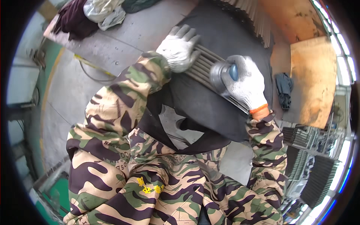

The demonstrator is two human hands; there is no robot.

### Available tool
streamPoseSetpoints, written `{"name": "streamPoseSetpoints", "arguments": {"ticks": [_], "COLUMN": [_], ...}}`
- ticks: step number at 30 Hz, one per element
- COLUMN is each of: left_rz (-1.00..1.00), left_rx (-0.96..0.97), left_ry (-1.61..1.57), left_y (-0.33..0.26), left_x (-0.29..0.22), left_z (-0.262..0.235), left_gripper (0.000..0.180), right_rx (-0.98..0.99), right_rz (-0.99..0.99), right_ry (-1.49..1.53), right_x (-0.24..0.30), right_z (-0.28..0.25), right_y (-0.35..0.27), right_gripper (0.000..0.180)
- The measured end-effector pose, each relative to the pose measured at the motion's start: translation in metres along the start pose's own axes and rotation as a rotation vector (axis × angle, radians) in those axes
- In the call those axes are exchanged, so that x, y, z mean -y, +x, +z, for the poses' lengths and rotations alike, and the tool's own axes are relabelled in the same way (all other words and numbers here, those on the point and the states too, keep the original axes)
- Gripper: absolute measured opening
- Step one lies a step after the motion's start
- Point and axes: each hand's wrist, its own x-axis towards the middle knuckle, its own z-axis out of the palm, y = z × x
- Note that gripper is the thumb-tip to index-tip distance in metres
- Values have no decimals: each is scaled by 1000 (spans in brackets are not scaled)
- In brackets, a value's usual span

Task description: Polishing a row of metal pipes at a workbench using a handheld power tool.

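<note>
Several thin grey metal bars (pixel 207 63) lie side by side on a black cloth (pixel 195 99), slanting from upper left to lower right. My left hand (pixel 177 49), in a white glove with grey fingertips, rests at their upper left end, fingers stretched out and thumb against the bars. With my right hand (pixel 245 80), gloved in white with an orange cuff, I grip a round grey tool with a blue top (pixel 233 72), which looks like a palm sander. It sits over the right part of the bars. My palm and fingers hide some of it.
Dark and pale cloths (pixel 103 13) lie on the table's far left corner. At the far right stand more long metal bars (pixel 249 15) beside wooden boards (pixel 314 82). A dark rag (pixel 284 90) hangs by the boards. Racks of dark metal parts (pixel 318 180) stand at lower right.
</note>
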Motion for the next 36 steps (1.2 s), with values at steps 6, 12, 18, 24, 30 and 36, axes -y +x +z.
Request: {"name": "streamPoseSetpoints", "arguments": {"ticks": [6, 12, 18, 24, 30, 36], "left_rz": [-102, -13, -95, -79, -49, -78], "left_rx": [-88, -11, -89, -112, -164, -44], "left_ry": [38, -149, 35, 64, 49, 13], "left_y": [5, -7, -2, 8, -20, -14], "left_x": [1, 5, 0, 11, -3, 0], "left_z": [14, 16, 29, 44, 25, 21], "left_gripper": [33, 39, 44, 42, 49, 38], "right_rx": [32, 53, 76, 72, 78, 73], "right_rz": [33, 80, 30, 78, 137, 71], "right_ry": [-83, -64, -39, -76, -84, -62], "right_x": [17, 26, 33, 30, 22, 28], "right_z": [3, 10, 9, 19, 17, 17], "right_y": [21, 25, 15, 28, 34, 32], "right_gripper": [31, 32, 33, 34, 37, 37]}}
